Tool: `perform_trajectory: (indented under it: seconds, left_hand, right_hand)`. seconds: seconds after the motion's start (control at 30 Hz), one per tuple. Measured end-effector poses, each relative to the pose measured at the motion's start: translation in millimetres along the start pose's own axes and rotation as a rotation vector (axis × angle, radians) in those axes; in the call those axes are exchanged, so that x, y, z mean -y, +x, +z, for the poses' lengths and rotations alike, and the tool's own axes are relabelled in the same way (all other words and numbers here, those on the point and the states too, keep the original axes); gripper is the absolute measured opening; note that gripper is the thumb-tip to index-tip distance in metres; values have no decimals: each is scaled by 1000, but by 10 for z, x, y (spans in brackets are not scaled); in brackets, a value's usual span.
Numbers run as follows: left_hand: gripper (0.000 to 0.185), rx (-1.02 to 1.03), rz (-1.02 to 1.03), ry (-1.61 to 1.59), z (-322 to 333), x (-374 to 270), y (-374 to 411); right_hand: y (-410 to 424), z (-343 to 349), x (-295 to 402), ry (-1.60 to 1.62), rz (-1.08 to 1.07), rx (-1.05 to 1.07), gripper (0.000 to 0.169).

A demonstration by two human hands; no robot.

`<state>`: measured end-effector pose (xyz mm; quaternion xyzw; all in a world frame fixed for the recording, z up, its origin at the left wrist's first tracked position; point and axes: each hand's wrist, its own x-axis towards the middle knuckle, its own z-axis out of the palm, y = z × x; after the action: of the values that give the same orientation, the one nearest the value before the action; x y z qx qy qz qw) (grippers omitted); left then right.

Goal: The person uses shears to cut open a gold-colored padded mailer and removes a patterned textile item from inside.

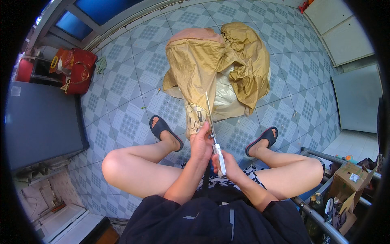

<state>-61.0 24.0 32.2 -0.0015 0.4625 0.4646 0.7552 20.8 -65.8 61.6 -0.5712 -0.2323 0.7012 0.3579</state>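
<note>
A crumpled tan fabric piece, seemingly a garment, spreads over the tiled floor between my feet. Its near end carries a camouflage-patterned section with a piped edge. My left hand grips that patterned end, thumb on top. In my right hand is the pale handle of a long, narrow-bladed tool, which looks like a knife. Its thin blade points away from me, along the right side of the patterned section. Whether the blade touches the fabric I cannot tell. Whitish material shows among the folds.
A red bag stands at the left beside a grey cabinet-like surface. A metal-tube rack with a cardboard box is close on my right. Pale cupboards line the far right. Small scraps lie on the floor tiles.
</note>
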Motion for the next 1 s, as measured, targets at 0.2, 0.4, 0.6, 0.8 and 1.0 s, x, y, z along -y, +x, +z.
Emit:
perform_trajectory:
  seconds: [0.2,0.4,0.6,0.8,1.0]
  left_hand:
    - [18,31,-42,33,-106,17,34]
    - [16,8,-18,-53,-79,-7,28]
    - [17,-3,-18,-71,-88,-27,21]
    - [16,15,-27,-71,-86,-84,-17]
    - [17,39,-33,-34,-186,-55,43]
  right_hand:
    - [80,-61,50,-56,-43,83,43]
    - [84,-21,64,-84,-42,74,43]
    - [80,35,10,-130,-84,50,42]
    - [97,30,70,-127,-63,71,39]
    - [89,36,76,-76,-78,120,40]
